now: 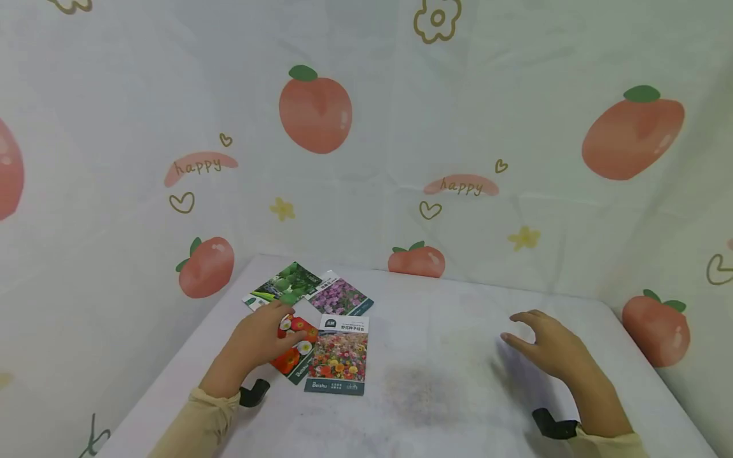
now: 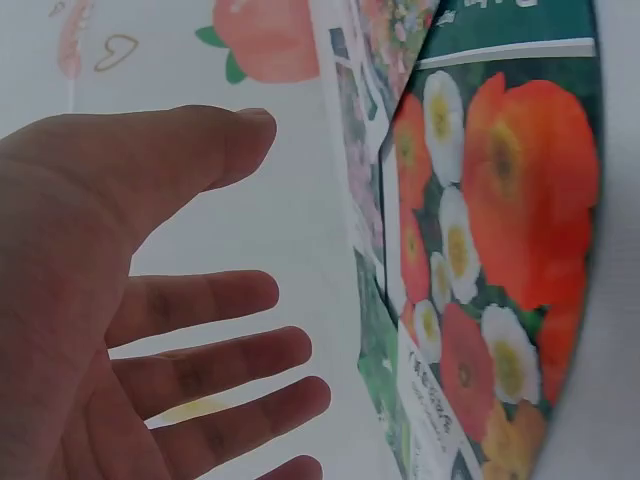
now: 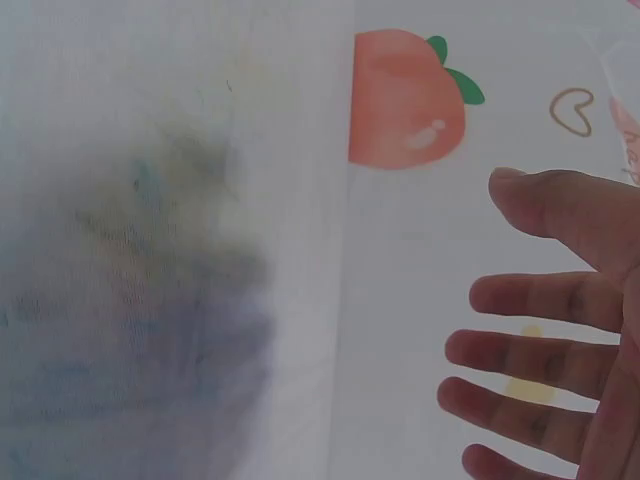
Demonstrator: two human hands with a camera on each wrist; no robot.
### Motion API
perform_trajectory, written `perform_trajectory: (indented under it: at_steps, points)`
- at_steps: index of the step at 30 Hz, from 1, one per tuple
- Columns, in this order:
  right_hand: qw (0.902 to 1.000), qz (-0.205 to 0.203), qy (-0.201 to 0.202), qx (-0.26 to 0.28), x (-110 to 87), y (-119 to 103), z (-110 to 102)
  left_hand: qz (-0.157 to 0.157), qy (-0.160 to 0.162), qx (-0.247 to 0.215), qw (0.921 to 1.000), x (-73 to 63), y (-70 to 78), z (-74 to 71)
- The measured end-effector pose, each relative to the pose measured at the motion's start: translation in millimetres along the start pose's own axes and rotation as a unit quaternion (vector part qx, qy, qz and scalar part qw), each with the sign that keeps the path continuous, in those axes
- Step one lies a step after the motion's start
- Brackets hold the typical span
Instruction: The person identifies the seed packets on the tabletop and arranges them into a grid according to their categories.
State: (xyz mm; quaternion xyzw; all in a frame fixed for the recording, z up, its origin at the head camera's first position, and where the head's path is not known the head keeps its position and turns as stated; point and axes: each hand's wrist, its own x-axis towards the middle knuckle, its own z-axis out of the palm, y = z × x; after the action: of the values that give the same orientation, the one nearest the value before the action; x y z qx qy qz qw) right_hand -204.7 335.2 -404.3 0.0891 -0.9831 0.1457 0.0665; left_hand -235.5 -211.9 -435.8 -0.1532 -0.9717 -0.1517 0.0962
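Fingers spread and loosely parted on either side: right hand (image 1: 554, 351) above the white table (image 1: 435, 318), left hand (image 1: 254, 340) over the red-flower packet (image 1: 296, 359)! Mixed-flower packet (image 1: 339, 357) overlaps its edge; beyond, purple-flower packet (image 1: 340, 296), green packet (image 1: 291, 282), then fruit-print backdrop (image 1: 366, 203).

Four packets (image 1: 338, 356) lie left on the table (image 1: 441, 324), well apart from the right hand (image 1: 552, 348).

Head view from above, wide, facing forward and down over the table (image 1: 458, 337), left wrist close-up, red-flower packet (image 2: 505, 230) at frame right, shared with head view, right wrist close-up, table at frame left
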Motion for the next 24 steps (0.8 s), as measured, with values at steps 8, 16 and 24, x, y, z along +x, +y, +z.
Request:
perform_trajectory:
  at_steps: [8, 16, 24]
  points:
    - [0.9999, -0.011, -0.009, 0.009, 3.5, -13, 4, -0.005, -0.012, -0.007, 0.9999, -10.9, 0.5, 2.8]
    - [0.9989, -0.045, 0.008, 0.012, 7.9, -21, 14, -0.011, -0.008, -0.002, 0.9999, -16.5, 2.1, 0.7]
    - [0.9968, -0.074, 0.03, 0.009, 12.0, -31, 26, -0.008, 0.003, -0.008, 0.9999, -16.7, 2.2, 6.4]
